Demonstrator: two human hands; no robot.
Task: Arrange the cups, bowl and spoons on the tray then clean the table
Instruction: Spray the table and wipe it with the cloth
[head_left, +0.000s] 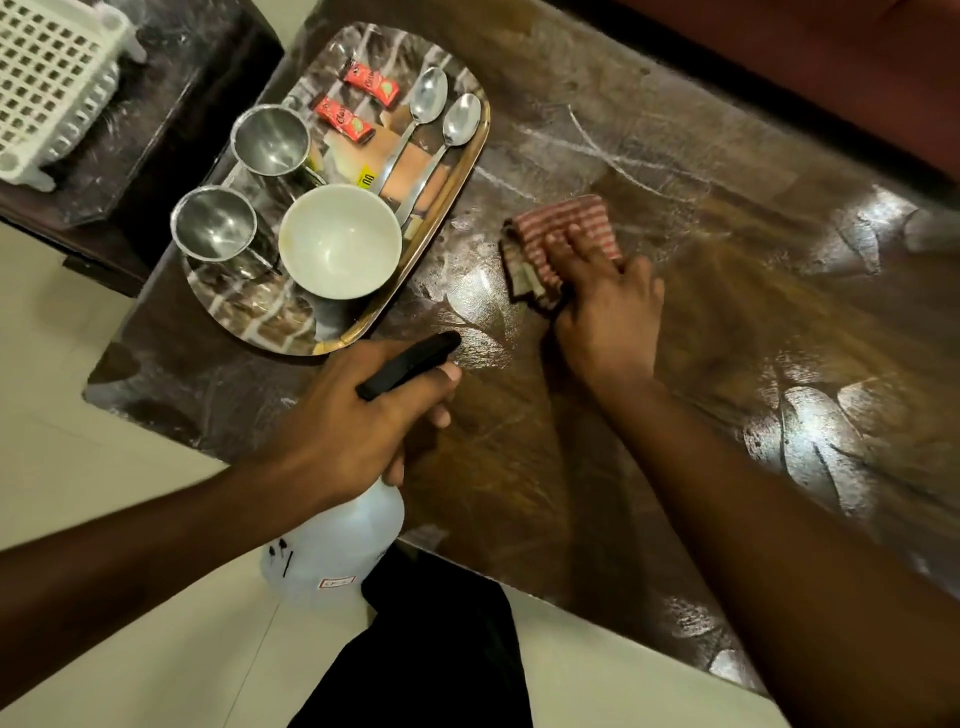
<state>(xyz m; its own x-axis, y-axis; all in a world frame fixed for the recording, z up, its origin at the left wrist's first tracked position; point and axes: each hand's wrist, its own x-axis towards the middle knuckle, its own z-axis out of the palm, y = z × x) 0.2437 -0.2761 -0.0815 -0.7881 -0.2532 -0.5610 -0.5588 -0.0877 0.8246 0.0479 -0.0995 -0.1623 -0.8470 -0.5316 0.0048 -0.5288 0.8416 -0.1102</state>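
Note:
A shiny steel tray (470, 166) lies at the table's left end. On it stand two steel cups (270, 139) (214, 223) and a white bowl (340, 248), with two spoons (415, 122) (448, 143) and two red sachets (370, 83) (343, 119) beside them. My right hand (605, 306) presses a red-and-white striped cloth (550, 234) flat on the brown table (727, 291), just right of the tray. My left hand (358, 426) grips a white spray bottle (332, 551) by its black trigger head, at the table's near edge.
A white slatted plastic basket (52, 78) sits on a dark side surface at the far left. Pale floor tiles (78, 374) run below the table's left and near edges. A reddish sofa edge (831, 67) borders the far side. My dark trouser leg (441, 649) shows at the bottom.

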